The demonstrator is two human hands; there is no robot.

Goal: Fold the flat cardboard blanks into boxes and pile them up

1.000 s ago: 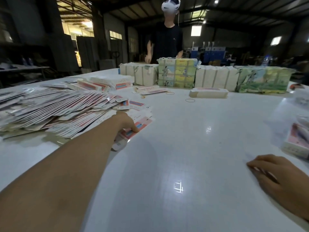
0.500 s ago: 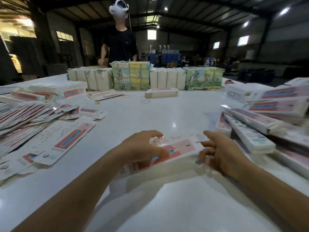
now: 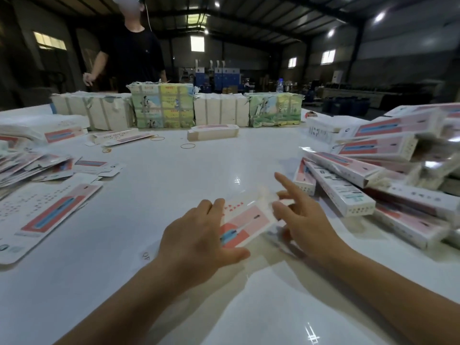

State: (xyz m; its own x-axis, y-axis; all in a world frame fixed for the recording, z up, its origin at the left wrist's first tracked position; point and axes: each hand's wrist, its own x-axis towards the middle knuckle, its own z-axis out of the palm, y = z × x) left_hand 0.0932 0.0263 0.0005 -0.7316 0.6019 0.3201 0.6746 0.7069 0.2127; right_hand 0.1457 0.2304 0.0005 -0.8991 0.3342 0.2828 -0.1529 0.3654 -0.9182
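Note:
A flat pink-and-white cardboard blank [image 3: 245, 221] is held just above the white table [image 3: 174, 183] in front of me. My left hand [image 3: 199, 241] grips its near end, fingers on top and thumb along the edge. My right hand [image 3: 302, 220] touches its far right end, thumb at the flap and index finger stretched out straight. A loose heap of flat blanks [image 3: 37, 165] lies at the left, with one large blank [image 3: 42, 215] nearest me. Folded boxes [image 3: 388, 175] are piled at the right.
Bound bundles of printed and plain card [image 3: 174, 108] line the table's far side, with one folded box [image 3: 212, 132] and rubber bands [image 3: 188, 145] before them. A person in a black shirt [image 3: 134, 53] stands behind the bundles.
My left hand took a blank from the left heap and brought it to the middle. My right hand came up to its right end and now spreads its fingers there. The view swung right.

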